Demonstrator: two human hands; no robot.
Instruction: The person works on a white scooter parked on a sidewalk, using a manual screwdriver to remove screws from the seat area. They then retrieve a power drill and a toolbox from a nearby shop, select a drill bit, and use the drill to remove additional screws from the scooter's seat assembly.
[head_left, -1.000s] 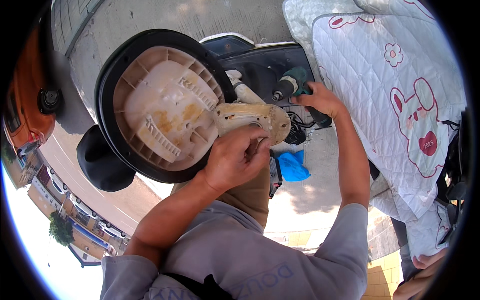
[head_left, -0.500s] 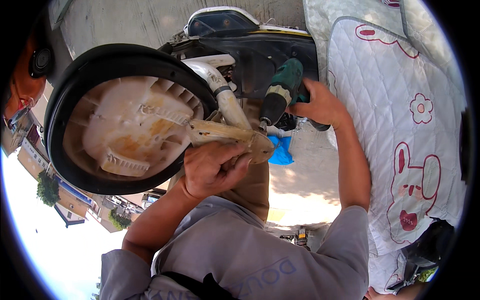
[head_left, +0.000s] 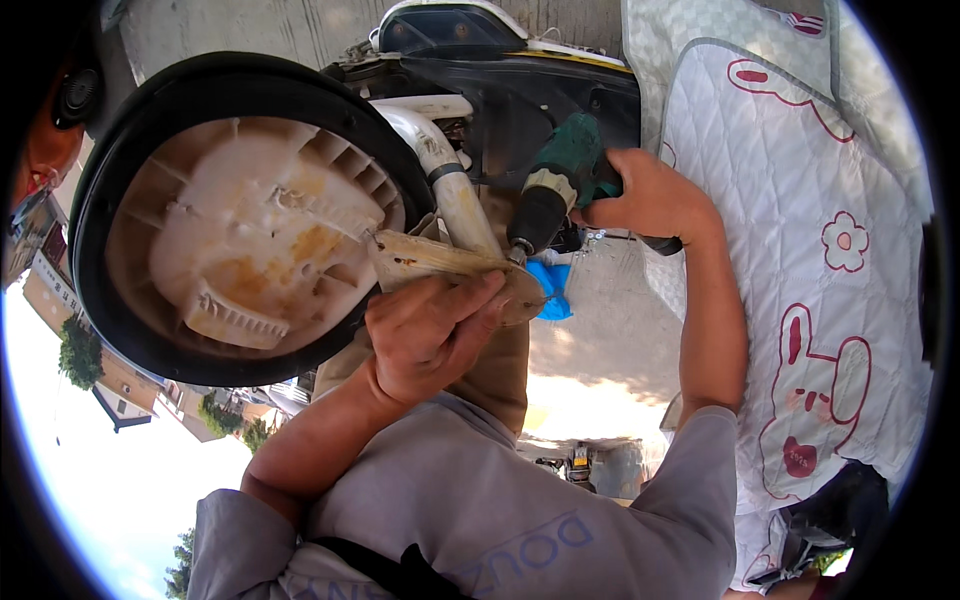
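Note:
My left hand (head_left: 425, 335) is closed around the yellowed plastic tongue (head_left: 425, 254) that sticks out from an upturned seat (head_left: 237, 240). The seat appears to be a scooter's, with a black oval rim and a stained, ribbed pale underside. In my right hand (head_left: 650, 200) is a green and black power drill (head_left: 562, 170), pointing down. Its metal socket bit meets the tongue's upper edge close to my left fingertips; whether a screw sits under it is hidden. A scuffed white tube (head_left: 460, 205) runs behind the tongue.
Behind the drill lies a dark scooter body (head_left: 560, 95) with white and yellow trim. A quilted white cover (head_left: 770, 250) with red rabbit outlines hangs at my right. Something blue (head_left: 556, 292) rests on the ground below the drill. An orange vehicle (head_left: 50, 140) stands far left.
The seat has shifted slightly left and up in view. The drill's bit has moved slightly left along the tongue, closer to my left fingertips. Both hands keep their hold.

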